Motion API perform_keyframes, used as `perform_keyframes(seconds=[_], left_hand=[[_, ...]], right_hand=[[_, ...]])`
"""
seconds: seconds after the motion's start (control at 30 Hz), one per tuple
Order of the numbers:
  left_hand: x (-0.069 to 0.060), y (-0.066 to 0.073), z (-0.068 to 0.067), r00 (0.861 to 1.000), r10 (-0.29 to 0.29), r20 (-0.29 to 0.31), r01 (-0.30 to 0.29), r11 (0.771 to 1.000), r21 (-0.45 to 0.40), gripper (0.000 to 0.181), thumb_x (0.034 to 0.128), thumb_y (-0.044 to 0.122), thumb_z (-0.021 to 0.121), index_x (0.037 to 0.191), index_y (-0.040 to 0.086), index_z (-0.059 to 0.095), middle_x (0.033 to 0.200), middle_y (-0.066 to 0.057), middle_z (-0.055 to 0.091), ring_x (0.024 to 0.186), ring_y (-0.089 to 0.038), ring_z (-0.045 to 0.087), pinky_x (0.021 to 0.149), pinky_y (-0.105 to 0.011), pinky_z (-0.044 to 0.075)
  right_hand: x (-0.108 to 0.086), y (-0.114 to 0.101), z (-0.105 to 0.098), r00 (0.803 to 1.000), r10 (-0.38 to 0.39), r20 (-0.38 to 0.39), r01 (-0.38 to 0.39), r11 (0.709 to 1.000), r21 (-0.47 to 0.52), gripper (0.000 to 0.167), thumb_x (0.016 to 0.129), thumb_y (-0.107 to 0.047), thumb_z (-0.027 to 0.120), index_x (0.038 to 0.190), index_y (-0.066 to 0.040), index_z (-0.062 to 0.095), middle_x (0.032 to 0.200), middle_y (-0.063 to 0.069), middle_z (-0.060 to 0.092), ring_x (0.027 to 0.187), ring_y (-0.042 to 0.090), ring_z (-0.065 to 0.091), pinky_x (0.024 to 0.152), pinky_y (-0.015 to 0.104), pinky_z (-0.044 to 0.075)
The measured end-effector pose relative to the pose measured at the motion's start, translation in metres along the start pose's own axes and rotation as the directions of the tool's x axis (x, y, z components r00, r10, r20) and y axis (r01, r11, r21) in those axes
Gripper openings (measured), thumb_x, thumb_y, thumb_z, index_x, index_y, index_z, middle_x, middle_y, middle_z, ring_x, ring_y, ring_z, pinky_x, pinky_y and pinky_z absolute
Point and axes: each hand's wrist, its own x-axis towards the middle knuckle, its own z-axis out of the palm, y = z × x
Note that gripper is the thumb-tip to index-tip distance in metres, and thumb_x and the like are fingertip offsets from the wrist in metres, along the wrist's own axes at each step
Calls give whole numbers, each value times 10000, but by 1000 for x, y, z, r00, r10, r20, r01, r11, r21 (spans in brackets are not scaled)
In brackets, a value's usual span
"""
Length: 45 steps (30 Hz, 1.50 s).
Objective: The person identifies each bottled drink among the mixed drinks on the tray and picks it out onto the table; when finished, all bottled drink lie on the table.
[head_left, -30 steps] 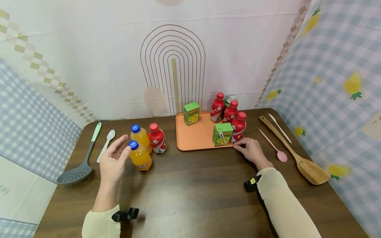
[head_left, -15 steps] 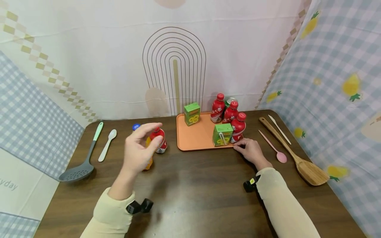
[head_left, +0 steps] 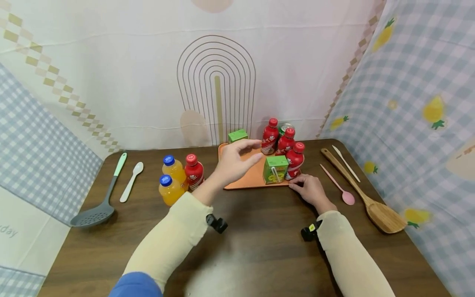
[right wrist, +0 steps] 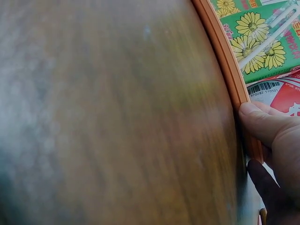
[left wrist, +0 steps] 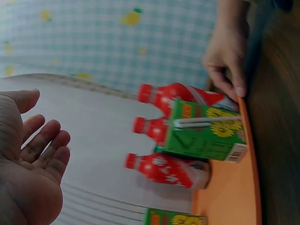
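Note:
My left hand (head_left: 235,163) hovers over the left part of an orange tray (head_left: 248,180), fingers loosely curved and holding nothing. At the tray's front right corner my right hand (head_left: 311,190) pinches the rim, thumb (right wrist: 265,123) on the rim's outer side. Beside that corner stand a green drink carton (head_left: 275,170) with a straw and a red bottle (head_left: 295,160). Behind them are two more red bottles (head_left: 269,138) and a green can (head_left: 286,126), mostly hidden. Another drink carton (head_left: 237,135) at the back left is partly covered by my left hand.
Left of the tray stand two orange soda bottles (head_left: 171,192) with blue caps and a red bottle (head_left: 193,171). Farther left lie a grey skimmer (head_left: 94,215) and a white spoon (head_left: 132,181). A pink spoon (head_left: 339,185), wooden spatula (head_left: 382,212) and white knife (head_left: 346,164) lie at right.
My left hand has moved right, from beside the orange soda bottles, past the red bottle, to above the tray. The right hand stays at the tray's corner.

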Motion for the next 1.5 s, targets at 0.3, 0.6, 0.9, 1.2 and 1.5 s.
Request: perform_keyframes(seconds=[0.3,0.6,0.9,1.2,1.5], left_hand=[[53,-34,41,985,-129,116,117,988,102,388,908,320,675,1245,131,643,1200,7,648,1060,-87,592,901,-281,498],[100,-49,45,970,-202,132,151,935,320,455,930,332,638,1327,120,576,1329,-44,563,1219,-193,510,975,-328,449],[139,-69,38,969,-225,100,170,905,389,472,939,281,637,1371,122,535,1405,-50,493,1331,-208,396,1085,-347,343],[147,-82,45,947,-266,179,202,928,312,498,968,265,593,1436,154,465,1489,-5,401,1373,-187,341,1096,-351,335],[147,-88,44,926,-265,269,154,915,372,498,1003,252,522,1476,155,400,1547,3,309,1411,-187,280,1124,-345,291]], right_hand=[[1,4,-3,999,-9,-43,8,1000,-18,67,830,-206,771,875,-157,778,1007,36,712,993,249,637,905,477,473],[1,-1,3,1000,-5,-14,5,1000,-10,68,840,-226,762,884,-176,778,1027,30,708,1012,245,634,913,474,477],[1,2,1,1000,-8,-22,8,1000,3,50,834,-222,766,876,-197,774,1001,0,708,980,216,641,893,465,493],[-2,2,1,998,-35,-53,35,999,-11,66,832,-236,767,867,-182,777,949,-27,707,933,211,648,849,461,511],[0,1,1,999,-21,-42,20,1000,-24,49,826,-206,773,875,-202,775,937,-39,704,922,204,648,841,463,516]])
